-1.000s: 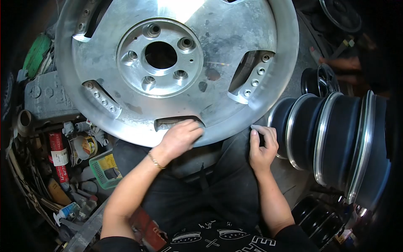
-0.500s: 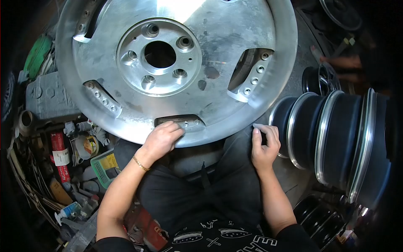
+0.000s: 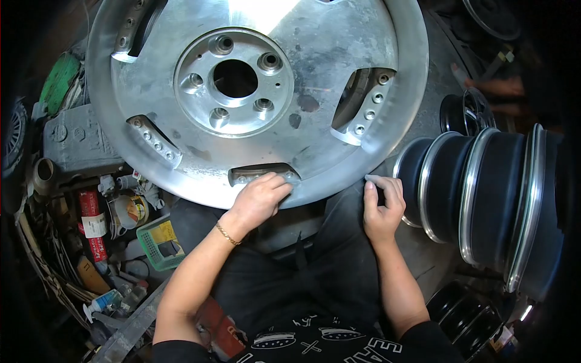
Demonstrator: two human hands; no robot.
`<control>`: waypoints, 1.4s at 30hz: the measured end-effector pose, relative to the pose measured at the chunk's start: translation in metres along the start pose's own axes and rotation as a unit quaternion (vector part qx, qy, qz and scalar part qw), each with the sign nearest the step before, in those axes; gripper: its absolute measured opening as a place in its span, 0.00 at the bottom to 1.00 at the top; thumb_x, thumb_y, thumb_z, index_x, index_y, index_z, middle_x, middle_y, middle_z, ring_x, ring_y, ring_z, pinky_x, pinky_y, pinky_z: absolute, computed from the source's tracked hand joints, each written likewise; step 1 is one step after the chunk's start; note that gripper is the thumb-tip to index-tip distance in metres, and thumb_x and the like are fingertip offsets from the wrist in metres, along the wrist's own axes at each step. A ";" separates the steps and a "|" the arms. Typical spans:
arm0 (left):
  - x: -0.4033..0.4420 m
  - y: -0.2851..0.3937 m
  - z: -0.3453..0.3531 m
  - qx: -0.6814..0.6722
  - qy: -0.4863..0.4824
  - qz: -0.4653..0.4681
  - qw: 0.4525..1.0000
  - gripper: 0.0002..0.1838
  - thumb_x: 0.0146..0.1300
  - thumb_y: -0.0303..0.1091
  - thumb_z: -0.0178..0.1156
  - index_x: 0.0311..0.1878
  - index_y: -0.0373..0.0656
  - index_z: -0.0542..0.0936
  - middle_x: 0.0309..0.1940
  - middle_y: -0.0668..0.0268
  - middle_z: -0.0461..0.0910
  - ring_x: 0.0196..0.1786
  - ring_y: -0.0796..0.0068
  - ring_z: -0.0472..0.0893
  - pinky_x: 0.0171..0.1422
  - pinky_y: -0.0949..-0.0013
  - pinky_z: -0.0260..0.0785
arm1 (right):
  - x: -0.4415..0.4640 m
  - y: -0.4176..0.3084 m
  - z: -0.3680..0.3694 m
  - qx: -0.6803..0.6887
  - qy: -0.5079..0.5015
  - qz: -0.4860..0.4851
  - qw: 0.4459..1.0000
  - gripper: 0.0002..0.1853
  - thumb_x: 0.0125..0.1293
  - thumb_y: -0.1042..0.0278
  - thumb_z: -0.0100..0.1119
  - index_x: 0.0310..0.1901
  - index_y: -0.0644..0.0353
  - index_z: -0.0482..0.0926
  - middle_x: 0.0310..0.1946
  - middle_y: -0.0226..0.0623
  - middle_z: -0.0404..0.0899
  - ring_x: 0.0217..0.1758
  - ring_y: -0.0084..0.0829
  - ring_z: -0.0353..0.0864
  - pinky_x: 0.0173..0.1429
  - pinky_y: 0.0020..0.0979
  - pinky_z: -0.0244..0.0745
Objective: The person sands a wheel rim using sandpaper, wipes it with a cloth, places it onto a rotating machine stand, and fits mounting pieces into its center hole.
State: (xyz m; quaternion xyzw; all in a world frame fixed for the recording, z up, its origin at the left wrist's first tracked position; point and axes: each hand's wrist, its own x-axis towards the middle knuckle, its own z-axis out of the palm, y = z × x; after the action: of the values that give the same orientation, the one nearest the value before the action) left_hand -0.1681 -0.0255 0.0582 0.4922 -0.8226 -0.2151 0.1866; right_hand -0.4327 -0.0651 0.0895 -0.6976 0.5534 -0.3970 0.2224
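A large bare-metal wheel face (image 3: 327, 121) fills the upper view, with a round centre hub, bolt holes and several slots near its edge. My left hand (image 3: 260, 199), a gold bracelet at its wrist, bends over the near rim at the lower slot (image 3: 242, 175). Its fingers are closed and press on the metal there; anything under them is hidden. My right hand (image 3: 385, 212) rests by my right thigh near the rim, thumb and forefinger curled nearly together. A greyish patch shows at the forefinger; I cannot tell whether it is dust or a small piece held.
Wheel barrels with shiny lips (image 3: 475, 193) lie in a row at right. Black rims (image 3: 466, 317) sit below them. Leftward are a red tube (image 3: 92, 224), a green basket (image 3: 158, 242) and clutter. Another person's hand (image 3: 493, 86) shows at upper right.
My left hand has slid rightward along the lower slot, uncovering its left side. The view has shifted slightly. My right hand stays in place.
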 end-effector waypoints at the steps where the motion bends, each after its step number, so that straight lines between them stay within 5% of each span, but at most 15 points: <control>1: -0.006 -0.003 -0.004 0.002 -0.009 -0.007 1.000 0.14 0.41 0.22 0.63 0.36 0.41 0.77 0.34 0.62 0.74 0.42 0.59 0.76 0.48 0.60 0.73 | -0.001 0.001 -0.001 -0.001 -0.001 0.000 1.000 0.05 0.59 0.77 0.61 0.36 0.65 0.83 0.33 0.42 0.82 0.38 0.40 0.78 0.46 0.35 0.72; 20: 0.010 0.000 0.013 0.016 0.029 0.004 0.999 0.14 0.44 0.21 0.60 0.38 0.40 0.78 0.34 0.61 0.75 0.42 0.60 0.77 0.50 0.61 0.74 | 0.001 0.002 -0.002 0.014 0.013 0.000 1.000 0.05 0.58 0.78 0.62 0.36 0.65 0.83 0.33 0.41 0.82 0.38 0.40 0.78 0.46 0.35 0.72; 21: 0.002 -0.005 0.007 0.019 -0.014 -0.015 1.000 0.21 0.43 0.19 0.60 0.46 0.39 0.79 0.38 0.60 0.77 0.44 0.57 0.78 0.50 0.61 0.74 | 0.000 0.003 -0.003 0.017 0.011 -0.002 1.000 0.05 0.58 0.78 0.62 0.36 0.64 0.83 0.32 0.41 0.82 0.38 0.40 0.78 0.46 0.35 0.72; 25: -0.007 -0.010 0.001 0.037 -0.044 -0.027 0.998 0.21 0.42 0.19 0.61 0.45 0.39 0.79 0.39 0.59 0.77 0.43 0.57 0.77 0.50 0.61 0.73 | -0.001 0.007 -0.006 0.007 0.016 0.004 1.000 0.05 0.58 0.78 0.62 0.36 0.64 0.83 0.32 0.41 0.82 0.38 0.39 0.77 0.46 0.35 0.72; 27: 0.011 0.003 0.008 0.021 0.007 0.001 1.000 0.13 0.45 0.21 0.60 0.37 0.41 0.77 0.34 0.61 0.74 0.41 0.59 0.77 0.48 0.60 0.73 | 0.000 0.003 -0.003 0.020 0.018 0.005 1.000 0.05 0.58 0.78 0.62 0.36 0.65 0.83 0.32 0.41 0.82 0.37 0.39 0.78 0.46 0.35 0.72; 37: -0.011 -0.007 -0.008 0.041 -0.028 -0.001 0.999 0.14 0.43 0.22 0.62 0.37 0.40 0.77 0.34 0.61 0.76 0.42 0.60 0.78 0.48 0.61 0.74 | -0.001 0.005 -0.004 0.017 0.025 0.005 1.000 0.05 0.57 0.78 0.62 0.36 0.65 0.83 0.32 0.41 0.82 0.38 0.39 0.78 0.45 0.35 0.72; 38: -0.001 0.000 -0.002 0.034 -0.016 0.003 0.999 0.21 0.40 0.21 0.62 0.43 0.39 0.79 0.36 0.60 0.75 0.42 0.58 0.77 0.49 0.60 0.73 | -0.001 0.002 -0.003 0.016 0.018 0.000 1.000 0.05 0.57 0.78 0.62 0.36 0.65 0.83 0.32 0.41 0.82 0.38 0.39 0.78 0.45 0.36 0.72; 42: -0.022 -0.015 -0.006 0.061 -0.022 -0.023 0.998 0.17 0.41 0.20 0.62 0.39 0.39 0.79 0.33 0.60 0.75 0.40 0.57 0.76 0.48 0.59 0.73 | -0.001 0.007 -0.006 0.009 0.018 -0.007 1.000 0.05 0.57 0.78 0.62 0.36 0.65 0.82 0.32 0.41 0.82 0.37 0.39 0.77 0.45 0.36 0.72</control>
State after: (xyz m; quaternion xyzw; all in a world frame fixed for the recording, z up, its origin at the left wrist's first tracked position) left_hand -0.1442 -0.0136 0.0534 0.5162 -0.8269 -0.1793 0.1326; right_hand -0.4416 -0.0653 0.0869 -0.6921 0.5491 -0.4161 0.2153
